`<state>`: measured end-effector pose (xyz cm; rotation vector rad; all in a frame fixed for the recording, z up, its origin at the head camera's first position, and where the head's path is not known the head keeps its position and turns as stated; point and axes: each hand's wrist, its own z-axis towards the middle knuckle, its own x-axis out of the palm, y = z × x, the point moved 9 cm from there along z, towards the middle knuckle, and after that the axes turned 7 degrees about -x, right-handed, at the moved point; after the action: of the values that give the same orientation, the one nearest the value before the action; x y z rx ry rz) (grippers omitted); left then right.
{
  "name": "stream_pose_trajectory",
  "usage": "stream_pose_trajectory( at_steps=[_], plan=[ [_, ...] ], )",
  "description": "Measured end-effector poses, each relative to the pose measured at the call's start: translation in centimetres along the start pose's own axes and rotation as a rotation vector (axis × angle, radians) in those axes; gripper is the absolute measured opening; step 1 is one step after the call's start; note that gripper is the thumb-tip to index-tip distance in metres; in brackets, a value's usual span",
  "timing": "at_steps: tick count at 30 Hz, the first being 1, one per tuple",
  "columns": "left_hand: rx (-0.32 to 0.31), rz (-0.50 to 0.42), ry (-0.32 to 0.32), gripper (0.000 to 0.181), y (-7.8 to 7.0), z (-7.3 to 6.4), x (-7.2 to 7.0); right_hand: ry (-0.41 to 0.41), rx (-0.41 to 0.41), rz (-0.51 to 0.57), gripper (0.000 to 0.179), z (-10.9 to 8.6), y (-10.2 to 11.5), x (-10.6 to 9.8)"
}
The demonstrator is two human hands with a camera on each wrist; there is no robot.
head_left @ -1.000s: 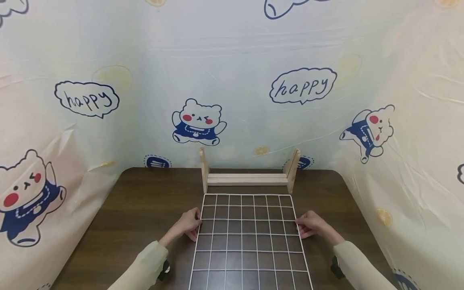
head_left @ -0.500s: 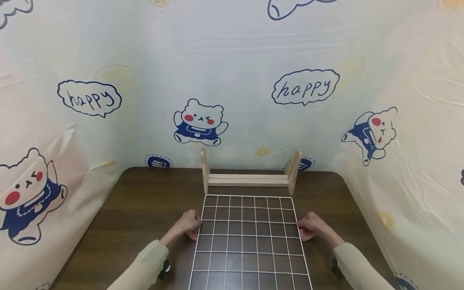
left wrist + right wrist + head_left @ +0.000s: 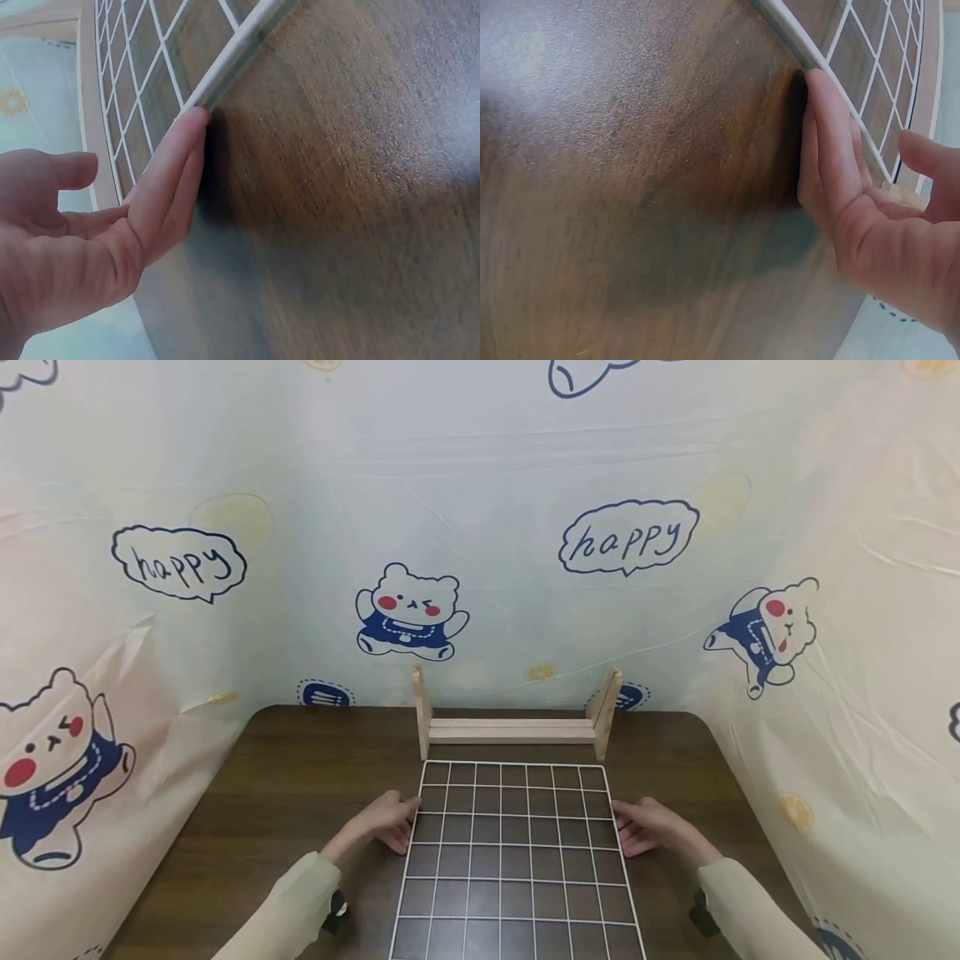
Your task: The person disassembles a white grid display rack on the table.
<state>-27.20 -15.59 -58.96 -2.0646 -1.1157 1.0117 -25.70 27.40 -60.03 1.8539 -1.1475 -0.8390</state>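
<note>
A white wire grid panel (image 3: 530, 846) lies flat, low over the dark wooden table, its near end cut off by the head view. My left hand (image 3: 386, 821) is at the panel's left edge; in the left wrist view its straight fingers (image 3: 169, 161) touch the edge rod, with the thumb held off the wire. Mirroring it, my right hand (image 3: 648, 827) is at the right edge. There the extended fingers (image 3: 832, 142) touch the rod in the right wrist view, and the thumb is raised apart. Beyond the panel's far end stands a pale wooden rack (image 3: 512, 732) with two side uprights joined by slats.
The brown wood-grain table (image 3: 300, 760) has rounded far corners. Patterned cloth (image 3: 495, 527) with bears and "happy" bubbles hangs behind it and along both sides. The rack stands close to the panel's far edge.
Both hands have shifted slightly at the panel's edges, and their outlines look more stretched out than before. Panel and rack stay essentially in place; the head view sways a little.
</note>
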Motion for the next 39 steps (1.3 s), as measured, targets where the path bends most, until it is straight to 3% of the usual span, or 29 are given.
stream_pose_trajectory(
  at_steps=[7,19,26,39],
  plan=[
    [-0.068,-0.149,0.105,0.053,1.2,-0.1,0.0,0.045,0.021,0.106,0.057,-0.3,-0.7,-0.5],
    [-0.128,-0.347,0.162,0.071,1.9,-1.5,0.4,0.080,0.013,0.188,0.059,-1.1,-0.7,-0.5],
    [-0.110,-0.373,0.134,0.087,2.0,-2.1,0.4,0.098,0.016,0.259,0.070,-1.7,-0.7,0.2],
    [-0.108,-0.348,0.087,0.084,1.9,-2.7,0.6,0.102,0.005,0.289,0.072,-2.4,-1.1,0.6]
  ],
)
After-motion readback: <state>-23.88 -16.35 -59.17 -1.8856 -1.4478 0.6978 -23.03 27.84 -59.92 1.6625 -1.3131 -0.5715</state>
